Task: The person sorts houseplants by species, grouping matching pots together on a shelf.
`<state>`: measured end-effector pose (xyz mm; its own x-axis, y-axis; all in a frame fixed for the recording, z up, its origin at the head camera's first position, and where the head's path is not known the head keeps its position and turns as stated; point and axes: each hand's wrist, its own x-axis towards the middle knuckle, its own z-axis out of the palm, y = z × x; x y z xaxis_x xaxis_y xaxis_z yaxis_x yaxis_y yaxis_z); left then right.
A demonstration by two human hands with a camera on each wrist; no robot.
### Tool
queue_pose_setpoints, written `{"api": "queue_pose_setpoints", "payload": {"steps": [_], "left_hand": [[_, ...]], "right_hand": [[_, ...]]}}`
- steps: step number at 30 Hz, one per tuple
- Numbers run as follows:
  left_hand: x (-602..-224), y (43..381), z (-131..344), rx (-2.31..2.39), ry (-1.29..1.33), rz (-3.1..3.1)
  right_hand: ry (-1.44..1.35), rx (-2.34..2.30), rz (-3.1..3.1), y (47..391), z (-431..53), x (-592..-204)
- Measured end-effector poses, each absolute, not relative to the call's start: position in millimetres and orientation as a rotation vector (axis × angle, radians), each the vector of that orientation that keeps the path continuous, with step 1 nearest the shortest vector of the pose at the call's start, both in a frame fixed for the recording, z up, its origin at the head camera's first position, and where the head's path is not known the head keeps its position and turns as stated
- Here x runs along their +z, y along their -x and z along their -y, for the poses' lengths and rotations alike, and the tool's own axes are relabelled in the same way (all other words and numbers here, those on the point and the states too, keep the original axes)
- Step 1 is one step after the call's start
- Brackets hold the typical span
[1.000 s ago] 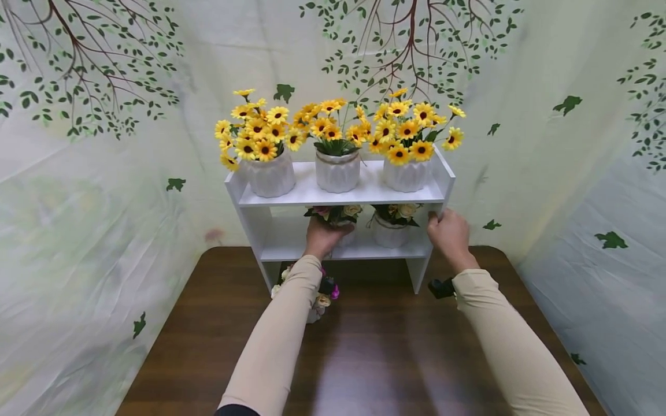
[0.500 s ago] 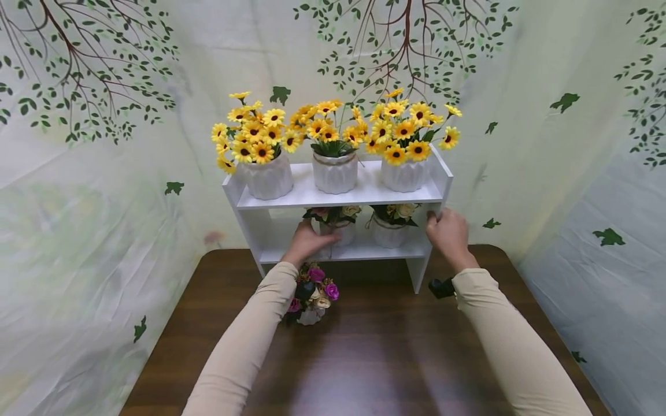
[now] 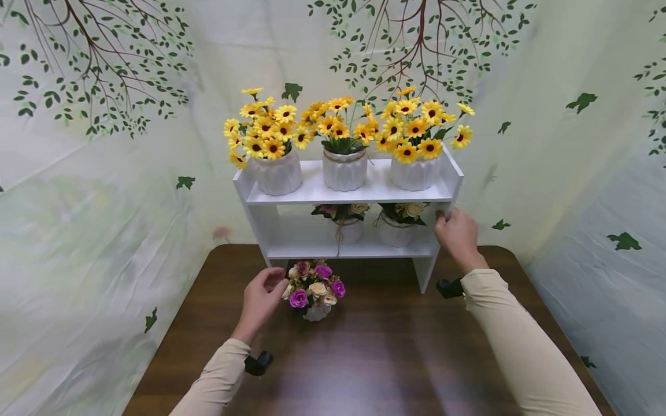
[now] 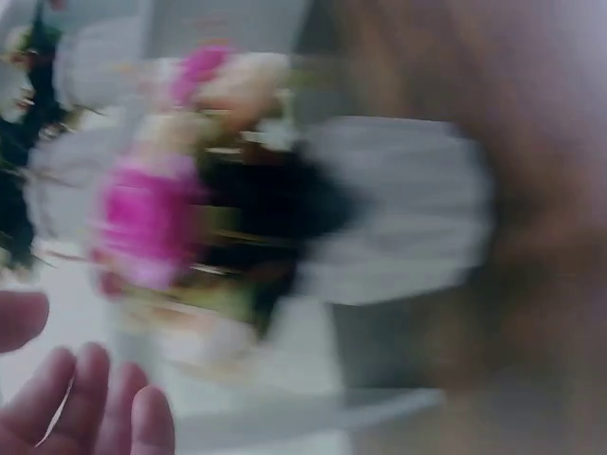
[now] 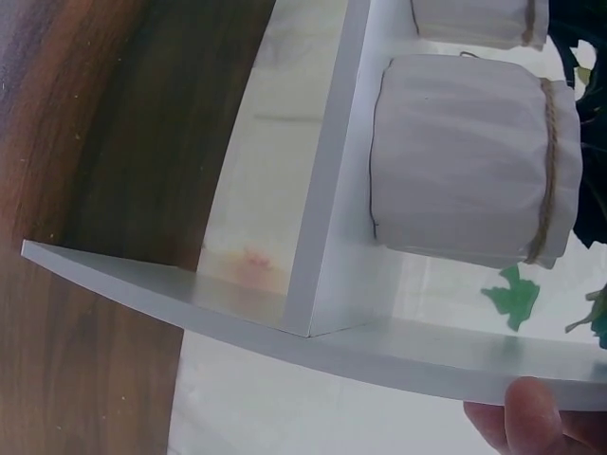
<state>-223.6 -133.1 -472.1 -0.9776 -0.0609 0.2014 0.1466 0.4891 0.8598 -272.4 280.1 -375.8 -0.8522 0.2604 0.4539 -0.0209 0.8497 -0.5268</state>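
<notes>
My left hand (image 3: 262, 301) is beside a small pot of purple and cream roses (image 3: 316, 289) on the table, left of it. Its fingers are loosely bent and hold nothing; whether a fingertip touches the blossoms I cannot tell. In the blurred left wrist view, the white pot (image 4: 398, 209) lies beyond the fingers. With my right hand (image 3: 459, 237) I grip the right side panel of a white two-tier shelf (image 3: 310, 186); the right wrist view shows the thumb (image 5: 531, 417) against the panel's edge. Two rose pots, one cream-flowered (image 3: 398, 232) and one with twine (image 3: 350, 232), sit on the lower tier.
Along the top tier stand three white pots of yellow daisies, left (image 3: 276, 175), middle (image 3: 344, 171) and right (image 3: 414, 174). The shelf stands at the back of a brown wooden table (image 3: 385, 346), before a leaf-printed cloth backdrop (image 3: 218, 86).
My left hand has let go of the left rose pot on the lower tier and moved down and left to the roses on the table. The right hand keeps its grip on the shelf.
</notes>
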Motion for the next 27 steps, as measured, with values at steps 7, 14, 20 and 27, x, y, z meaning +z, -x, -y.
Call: {"api": "queue_pose_setpoints", "payload": {"steps": [7, 14, 20, 27], "left_hand": [[-529, 211, 145, -1.573, -0.118, 2.517], [-569, 208, 138, -1.702, -0.297, 2.411], [-585, 215, 118, -1.636, -0.129, 2.578], [-588, 226, 97, -1.871, 0.092, 2.416]], "right_hand": [[0.160, 0.713, 2.472, 272, -283, -377], [0.151, 0.707, 2.463, 271, -283, -378], [0.151, 0.686, 2.466, 271, -284, -380], [0.174, 0.694, 2.472, 273, -282, -380]]}}
